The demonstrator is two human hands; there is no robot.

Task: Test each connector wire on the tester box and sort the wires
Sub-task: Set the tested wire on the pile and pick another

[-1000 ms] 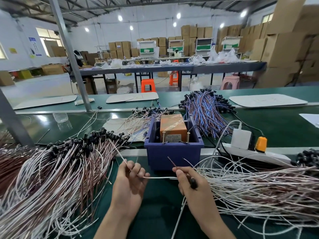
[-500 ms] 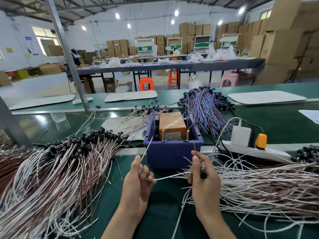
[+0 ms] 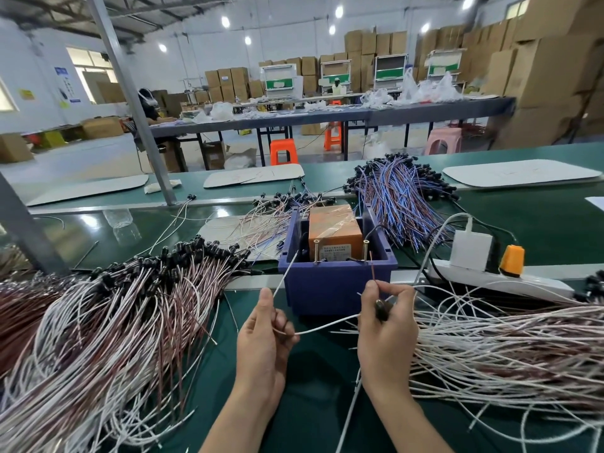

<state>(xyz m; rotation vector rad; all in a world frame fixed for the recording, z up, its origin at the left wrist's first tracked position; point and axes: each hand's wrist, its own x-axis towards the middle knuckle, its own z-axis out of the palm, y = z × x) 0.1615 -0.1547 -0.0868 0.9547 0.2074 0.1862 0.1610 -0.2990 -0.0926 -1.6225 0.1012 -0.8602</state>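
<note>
The left hand [image 3: 264, 338] pinches the white lead [image 3: 327, 325] of one connector wire. Its free end slants up toward the left screw post [image 3: 316, 254]. The right hand [image 3: 385, 325] pinches the red-brown lead [image 3: 372, 269] and curls round the black connector [image 3: 380, 310]. The wire spans the two hands, just in front of the blue bin [image 3: 336, 286].

Neither tip looks seated yet. I judge the test needs each bare tip pressed to its own post, both at once, held near the ends so they stay steady and apart.

Heaped wires lie left [image 3: 114, 315] and right [image 3: 496, 344]. The bin holds only the orange tester box [image 3: 335, 225], with both posts at its near edge. A blue-and-brown wire bundle [image 3: 398, 197] lies beyond.
</note>
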